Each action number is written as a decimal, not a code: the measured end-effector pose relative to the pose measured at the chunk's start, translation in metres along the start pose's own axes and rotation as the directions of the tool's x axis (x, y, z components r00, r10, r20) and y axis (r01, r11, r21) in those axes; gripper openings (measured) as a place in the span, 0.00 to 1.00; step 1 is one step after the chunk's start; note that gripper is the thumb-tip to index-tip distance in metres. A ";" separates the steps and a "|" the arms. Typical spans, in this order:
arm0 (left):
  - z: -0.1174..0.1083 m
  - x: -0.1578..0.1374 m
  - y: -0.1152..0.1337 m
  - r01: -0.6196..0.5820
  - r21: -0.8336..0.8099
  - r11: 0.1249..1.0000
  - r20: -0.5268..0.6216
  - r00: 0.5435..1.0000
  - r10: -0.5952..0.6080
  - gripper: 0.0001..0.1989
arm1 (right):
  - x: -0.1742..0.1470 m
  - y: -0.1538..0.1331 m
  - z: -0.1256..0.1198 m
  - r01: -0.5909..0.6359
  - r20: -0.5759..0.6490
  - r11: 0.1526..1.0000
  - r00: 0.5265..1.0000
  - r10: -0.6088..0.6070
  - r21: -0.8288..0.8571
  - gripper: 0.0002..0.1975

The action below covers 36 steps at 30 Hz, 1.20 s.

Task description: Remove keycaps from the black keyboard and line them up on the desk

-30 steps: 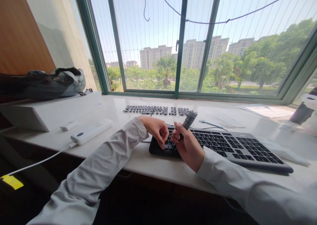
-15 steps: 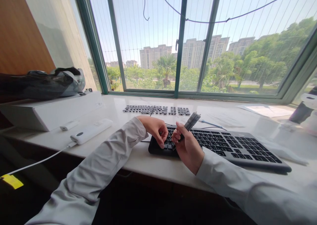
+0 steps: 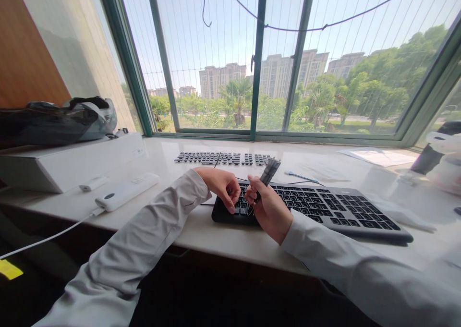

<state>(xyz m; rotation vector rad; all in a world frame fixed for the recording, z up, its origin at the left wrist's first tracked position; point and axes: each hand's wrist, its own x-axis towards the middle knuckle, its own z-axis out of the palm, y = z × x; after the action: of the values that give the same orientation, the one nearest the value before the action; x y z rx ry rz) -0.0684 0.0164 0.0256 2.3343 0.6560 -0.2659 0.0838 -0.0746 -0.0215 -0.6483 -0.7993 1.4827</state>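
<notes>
A black keyboard (image 3: 334, 225) with its keycaps off across most of its bed lies along the desk's front edge. Over its left end is my left hand (image 3: 220, 184), fingers curled, thumb and fingertip down at a front-row key. Whatever it pinches is hidden. My right hand (image 3: 272, 211) is closed round a wire keycap puller (image 3: 270, 171), its dark bristle-like end pointing up and its thin wires reaching down to the front-row keys beside my left fingers. Behind the keyboard, loose black keycaps (image 3: 207, 158) lie sorted in rows.
A blue-dark thin tool (image 3: 302, 177) lies behind the keyboard. At the left are a white power bank (image 3: 127, 192) with a cable and a white box (image 3: 90, 160) bearing a dark bag (image 3: 57, 121). Papers (image 3: 378, 157) lie at the back right, below the window.
The view has shifted slightly, so the whole scene sits a little further left. The puller stands a bit more upright in my right hand; my left hand stays at the same keyboard corner.
</notes>
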 end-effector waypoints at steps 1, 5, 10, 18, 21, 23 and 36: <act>0.000 0.000 0.000 0.000 -0.002 1.000 -0.002 1.000 0.000 0.16 | 0.000 -0.001 0.000 -0.012 0.005 1.000 1.000 0.012 -0.008 0.20; 0.000 0.000 0.000 -0.001 0.002 1.000 -0.022 1.000 0.001 0.16 | -0.003 -0.004 0.003 -0.035 0.058 0.999 0.998 0.035 -0.008 0.21; 0.000 0.000 0.000 -0.002 0.026 1.000 -0.019 1.000 0.003 0.15 | -0.007 -0.005 0.006 -0.067 0.119 0.998 0.991 0.066 0.004 0.22; 0.001 0.000 0.003 -0.007 0.011 1.000 -0.016 1.000 0.007 0.16 | -0.004 -0.004 0.004 -0.062 0.150 0.998 0.987 0.063 -0.015 0.23; 0.001 0.000 0.002 0.001 0.000 1.000 -0.026 1.000 -0.001 0.16 | -0.002 -0.004 0.005 -0.034 0.141 0.999 0.989 0.039 -0.038 0.23; 0.001 0.000 0.000 -0.002 -0.008 1.000 -0.034 0.999 0.002 0.15 | -0.002 -0.005 0.006 -0.041 0.140 0.998 0.989 0.049 -0.057 0.23; 0.006 0.005 -0.008 -0.010 -0.046 0.999 -0.087 0.996 0.006 0.17 | -0.006 -0.005 0.009 -0.104 0.274 0.990 0.954 0.126 -0.095 0.24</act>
<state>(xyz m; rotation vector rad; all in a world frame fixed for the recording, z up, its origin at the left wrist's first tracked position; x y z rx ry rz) -0.0685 0.0197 0.0146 2.3142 0.6882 -0.1448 0.0801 -0.0815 -0.0124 -0.5589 -1.0570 1.6793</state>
